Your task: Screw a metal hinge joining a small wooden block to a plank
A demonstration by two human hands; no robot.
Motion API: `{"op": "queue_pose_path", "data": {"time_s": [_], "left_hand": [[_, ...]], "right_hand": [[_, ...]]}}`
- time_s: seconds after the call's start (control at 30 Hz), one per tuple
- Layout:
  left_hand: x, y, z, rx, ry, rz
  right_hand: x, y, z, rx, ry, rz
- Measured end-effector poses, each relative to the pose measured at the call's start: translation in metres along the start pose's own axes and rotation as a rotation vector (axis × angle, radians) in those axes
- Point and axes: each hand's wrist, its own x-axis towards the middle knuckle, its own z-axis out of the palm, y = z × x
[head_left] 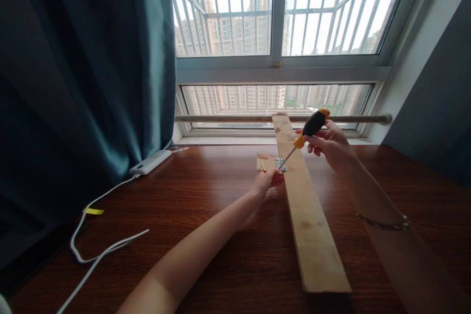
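A screwdriver [312, 127] with a black and yellow handle slants down to the left, my right hand [329, 144] closed around its handle. Its tip meets a small metal hinge [281, 164], which spans a long wooden board [307, 216] and a short wood piece [265, 162] at the board's left side. Right at the tip, the fingers of my left hand [267, 182] are pinched together beside the hinge. What they pinch is too small to make out.
The board lies lengthwise on a dark reddish-brown wooden tabletop [221, 235], its far end by a horizontal rail [228, 118] under the window. At left are a white power strip [150, 162], a white cable [79, 250] with a yellow tag [93, 211], and a blue curtain [147, 59].
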Motion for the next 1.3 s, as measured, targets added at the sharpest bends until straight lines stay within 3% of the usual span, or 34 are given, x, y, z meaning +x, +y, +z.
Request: {"op": "queue_pose_path", "data": {"time_s": [0.13, 0.4, 0.53, 0.63, 0.73, 1.07, 1.3], "left_hand": [[-0.001, -0.001, 0.000, -0.030, 0.012, -0.005], [-0.002, -0.002, 0.001, -0.052, 0.026, -0.013], [-0.001, -0.002, 0.002, -0.066, 0.026, -0.048], [-0.003, 0.001, 0.002, -0.007, 0.098, -0.063], [-0.006, 0.003, 0.002, 0.033, 0.168, -0.058], [-0.009, 0.009, 0.002, 0.024, 0.147, -0.097], [-0.009, 0.012, 0.002, 0.009, 0.166, -0.131]], "right_hand": [[-0.002, -0.003, 0.003, 0.072, -0.040, 0.008], [0.001, 0.006, 0.005, 0.034, 0.193, -0.071], [0.001, 0.006, 0.005, 0.075, 0.087, -0.079], [0.000, 0.003, 0.006, 0.105, 0.028, -0.080], [-0.001, 0.002, 0.006, 0.099, 0.046, -0.098], [0.001, 0.004, 0.004, 0.007, 0.143, -0.143], [-0.003, 0.000, 0.007, 0.029, 0.042, -0.122]]}}
